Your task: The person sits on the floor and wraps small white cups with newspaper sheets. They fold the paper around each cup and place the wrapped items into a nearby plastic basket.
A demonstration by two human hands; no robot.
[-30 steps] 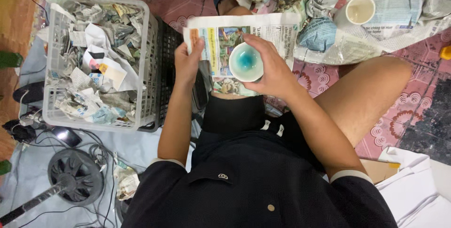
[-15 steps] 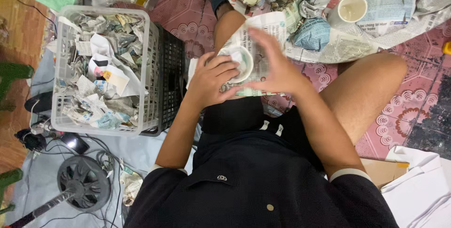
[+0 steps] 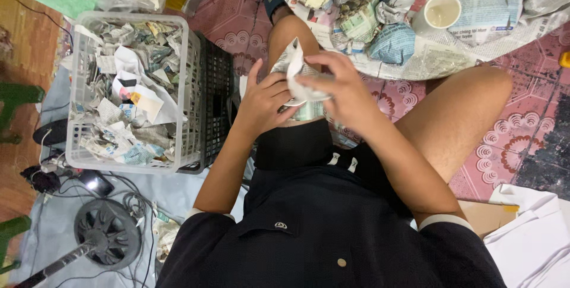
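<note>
hands, left (image 3: 266, 105) and right (image 3: 344, 89), fold newspaper (image 3: 295, 62) around a cup (image 3: 303, 95).

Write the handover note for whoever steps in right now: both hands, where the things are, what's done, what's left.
Left hand: cradles the cup from the side, over the lap.
Right hand: presses the newspaper sheet over the cup's top.
Done: the sheet covers most of the cup; wrapped bundles lie on the floor sheet ahead.
Left: the sheet's upper corner is loose; an unwrapped white cup stands ahead.
Nearby: a white basket of crumpled paper, on the left.
</note>
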